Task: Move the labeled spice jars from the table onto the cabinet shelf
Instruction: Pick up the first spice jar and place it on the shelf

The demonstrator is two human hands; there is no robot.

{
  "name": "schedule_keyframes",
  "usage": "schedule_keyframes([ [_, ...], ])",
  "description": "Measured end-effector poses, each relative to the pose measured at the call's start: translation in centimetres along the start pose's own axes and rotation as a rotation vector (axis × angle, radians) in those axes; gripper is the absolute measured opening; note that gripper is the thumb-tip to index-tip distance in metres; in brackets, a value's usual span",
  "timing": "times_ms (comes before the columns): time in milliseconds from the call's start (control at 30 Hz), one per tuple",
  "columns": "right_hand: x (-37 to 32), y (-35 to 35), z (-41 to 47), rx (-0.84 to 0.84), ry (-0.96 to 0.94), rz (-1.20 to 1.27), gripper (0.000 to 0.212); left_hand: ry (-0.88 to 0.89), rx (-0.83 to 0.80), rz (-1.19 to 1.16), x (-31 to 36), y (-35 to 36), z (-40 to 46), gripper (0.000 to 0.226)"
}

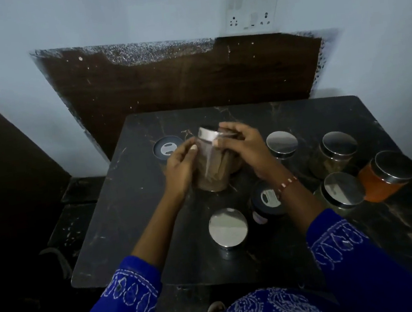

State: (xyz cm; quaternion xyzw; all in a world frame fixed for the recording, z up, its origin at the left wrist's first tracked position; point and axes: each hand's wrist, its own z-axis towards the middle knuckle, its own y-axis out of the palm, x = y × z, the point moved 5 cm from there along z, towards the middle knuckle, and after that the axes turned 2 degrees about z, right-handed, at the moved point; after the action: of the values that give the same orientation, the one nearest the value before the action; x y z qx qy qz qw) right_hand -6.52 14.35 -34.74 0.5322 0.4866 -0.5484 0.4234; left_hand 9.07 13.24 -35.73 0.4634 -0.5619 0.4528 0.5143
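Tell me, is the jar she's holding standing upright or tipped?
Tipped. The held jar leans with its silver lid angled toward the left hand, while the right hand grips it near the top.

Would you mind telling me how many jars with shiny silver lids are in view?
6: one held tilted in both hands; one behind the right wrist; three at the right; one near the front. Others may be hidden.
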Motion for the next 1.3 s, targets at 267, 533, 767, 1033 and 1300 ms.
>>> schedule_keyframes([
  [267, -0.9, -2.9, -0.9, 0.083, 0.052, 0.525, 0.046, -0.242, -0.350, -0.220, 0.4, 4.3, -1.3, 0.056],
  [533, -1.5, -2.8, -2.1, 0.174, 0.107, 0.200, 0.041, 0.230, 0.133, 0.120, 2.7, 5.4, -1.2, 0.037],
  [767, -1.9, -3.8, -2.7, 0.026, 0.124, 0.633, 0.036, 0.270, 0.054, -0.005, 4.0, 5.6, -1.0, 0.026],
  [1033, -3.1, -4.7, -2.8, 0.156, 0.018, 0.524, 0.039, 0.078, -0.155, -0.170, 3.8, 7.8, -2.1, 0.024],
  [1300, -3.6, -5.2, -3.1, 0.288, -0.071, 0.393, 0.022, 0.255, -0.042, -0.036, 4.8, 7.4, -2.5, 0.023],
])
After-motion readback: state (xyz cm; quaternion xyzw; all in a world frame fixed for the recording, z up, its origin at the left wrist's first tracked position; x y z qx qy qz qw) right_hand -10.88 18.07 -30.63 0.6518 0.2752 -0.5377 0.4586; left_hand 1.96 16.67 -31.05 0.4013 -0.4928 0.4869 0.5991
